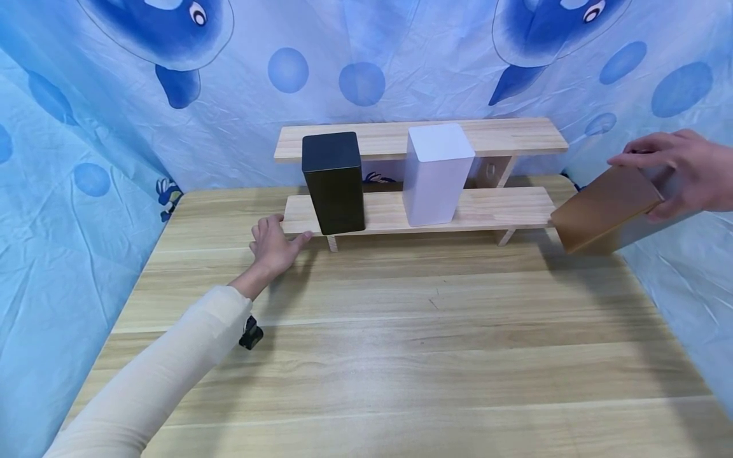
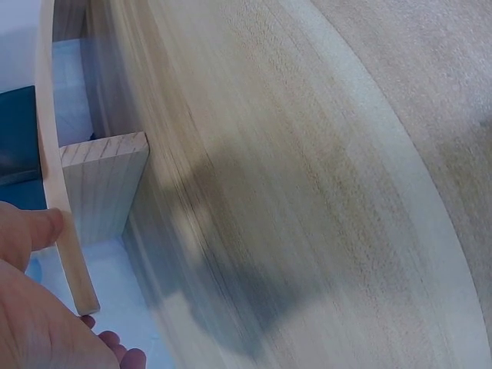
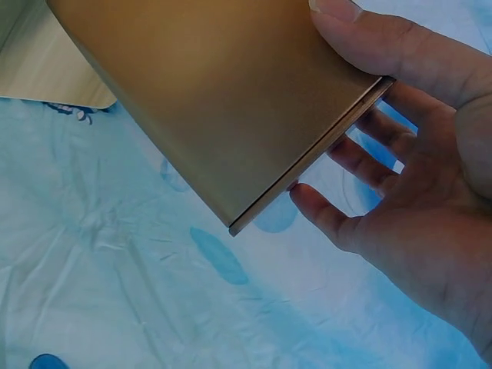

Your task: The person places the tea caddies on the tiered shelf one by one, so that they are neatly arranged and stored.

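At the left end of the lower board of a two-tier wooden shelf point(image 1: 487, 210), my left hand point(image 1: 273, 245) grips the board, thumb on its front edge and fingers round the end. The left wrist view shows the thumb point(image 2: 46, 228) against the board's edge. A black box point(image 1: 342, 200) and a white box point(image 1: 432, 184) stand upright on that board. Off the shelf's right end, my right hand point(image 1: 681, 168) holds a tilted gold rectangular box point(image 1: 607, 207) by one end. In the right wrist view, the thumb lies on the gold box's point(image 3: 207, 100) face and the fingers reach behind it.
The shelf stands at the back of a wood-grain table point(image 1: 424, 356). Blue patterned cloth point(image 1: 321, 38) hangs behind and on both sides. A small black device point(image 1: 251, 333) sits at my left sleeve.
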`<act>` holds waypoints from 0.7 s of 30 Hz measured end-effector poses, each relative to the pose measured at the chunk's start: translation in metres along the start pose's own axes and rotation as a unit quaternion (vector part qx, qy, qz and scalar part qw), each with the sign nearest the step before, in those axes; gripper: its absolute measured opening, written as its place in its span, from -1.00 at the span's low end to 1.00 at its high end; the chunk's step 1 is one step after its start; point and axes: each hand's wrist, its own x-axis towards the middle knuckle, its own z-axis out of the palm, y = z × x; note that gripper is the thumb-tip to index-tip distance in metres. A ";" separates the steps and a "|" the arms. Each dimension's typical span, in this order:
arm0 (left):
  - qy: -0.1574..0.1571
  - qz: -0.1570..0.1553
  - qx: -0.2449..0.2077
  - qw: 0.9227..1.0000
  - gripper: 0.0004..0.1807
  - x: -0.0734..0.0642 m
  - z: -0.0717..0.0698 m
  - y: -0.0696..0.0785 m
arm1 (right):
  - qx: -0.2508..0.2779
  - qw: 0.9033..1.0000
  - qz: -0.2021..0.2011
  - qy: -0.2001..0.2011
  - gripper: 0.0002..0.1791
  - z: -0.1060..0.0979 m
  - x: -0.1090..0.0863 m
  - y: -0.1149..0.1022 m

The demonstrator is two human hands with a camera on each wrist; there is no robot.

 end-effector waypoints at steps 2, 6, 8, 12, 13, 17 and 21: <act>0.000 0.000 0.000 1.000 -0.17 0.000 0.000 0.000 | 0.001 1.000 0.001 -0.008 0.38 -0.003 0.003 -0.002; 0.002 0.003 -0.001 1.000 -0.17 0.000 0.000 0.000 | -0.005 1.000 -0.012 -0.012 0.31 -0.008 0.011 -0.006; 0.003 0.004 -0.001 1.000 -0.17 0.000 0.001 0.000 | -0.015 1.000 -0.026 -0.009 0.30 -0.011 0.017 -0.009; 0.004 0.004 -0.002 1.000 -0.17 0.000 0.001 0.000 | -0.023 0.998 -0.051 0.004 0.36 -0.017 0.027 -0.014; 0.004 0.003 -0.002 1.000 -0.17 0.000 0.001 0.000 | -0.024 0.998 -0.053 0.007 0.36 -0.019 0.030 -0.014; 0.003 0.003 -0.001 1.000 -0.16 0.000 0.001 -0.001 | -0.022 0.999 -0.035 0.000 0.30 -0.022 0.041 -0.017; 0.003 0.003 -0.002 1.000 -0.16 0.000 0.001 -0.002 | -0.030 0.999 0.000 -0.018 0.17 -0.023 0.054 -0.022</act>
